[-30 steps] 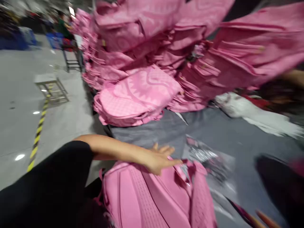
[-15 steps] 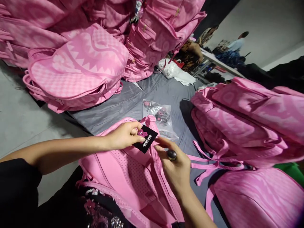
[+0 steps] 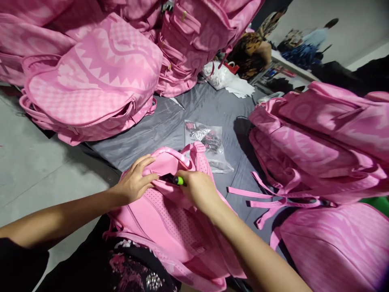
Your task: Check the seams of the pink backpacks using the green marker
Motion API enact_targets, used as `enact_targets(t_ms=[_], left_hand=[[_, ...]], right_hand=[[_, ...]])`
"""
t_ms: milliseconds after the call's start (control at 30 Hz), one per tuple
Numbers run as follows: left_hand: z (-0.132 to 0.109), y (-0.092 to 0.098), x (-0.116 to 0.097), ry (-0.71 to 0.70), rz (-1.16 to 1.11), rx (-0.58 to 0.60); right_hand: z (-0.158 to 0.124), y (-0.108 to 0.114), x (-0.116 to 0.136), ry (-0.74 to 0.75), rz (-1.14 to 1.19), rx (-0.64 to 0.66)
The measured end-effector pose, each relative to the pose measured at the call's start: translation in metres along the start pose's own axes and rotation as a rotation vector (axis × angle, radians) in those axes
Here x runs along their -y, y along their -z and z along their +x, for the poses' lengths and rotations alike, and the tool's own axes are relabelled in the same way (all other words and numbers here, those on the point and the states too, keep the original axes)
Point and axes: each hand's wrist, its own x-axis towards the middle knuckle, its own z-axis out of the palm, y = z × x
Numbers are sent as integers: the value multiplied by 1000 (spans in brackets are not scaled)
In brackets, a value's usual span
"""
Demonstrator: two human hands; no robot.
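Observation:
A pink backpack (image 3: 170, 227) lies in front of me with its dotted back panel up. On the left, my left hand (image 3: 136, 180) is closed on its top edge, thumb pressed against the fabric. A black card tag (image 3: 166, 177) shows between my hands, mostly hidden at the top seam. My right hand (image 3: 197, 188) is wrapped round a small tool with a green-and-black handle (image 3: 178, 180); its kind is hidden by the fingers. Both hands touch or hover at the top of the backpack, beside its carry loop (image 3: 174, 154).
Beyond the backpack, a clear plastic bag (image 3: 208, 144) of small parts lies on the grey cloth (image 3: 133, 152). Pink backpacks stand stacked at the left (image 3: 100, 77) and right (image 3: 322, 146). Loose pink straps (image 3: 276, 198) trail at the right. People (image 3: 317, 38) are in the background.
The black tag, held up between my hands earlier, is now down at the backpack's top and mostly hidden. My left hand has moved left onto the fabric; my right has moved left and turned the tool.

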Motion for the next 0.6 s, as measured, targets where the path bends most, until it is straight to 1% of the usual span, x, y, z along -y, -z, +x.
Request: enact_targets(t_ms=[67,133,167,233,300,333,400,467,567,600], left_hand=[[-7,-5,2,-32,-13,-57],[-10,-7,2,-34,-55,-93],[-10,-7,2,-4,-79,-110],[-8,-9,2,126,-106,-130],[-4,-13,1,253,-103,-101],[-2,-15,1,286,-97,-68],[0,-18,0,293,-98,-15],[1,-19,-3,289,-98,13],[0,-16,-4,298,-75,38],[0,-14,-3,297,-61,45]], right_hand=[[3,-5,12,50,-58,57],[4,-9,19,59,-79,73],[5,-11,21,57,-93,79],[7,-16,22,51,-118,94],[11,-19,21,51,-133,109],[13,-21,20,57,-136,112],[16,-24,18,86,-138,109],[16,-29,15,144,-142,100],[17,-41,4,234,-189,77],[19,-45,0,228,-224,39]])
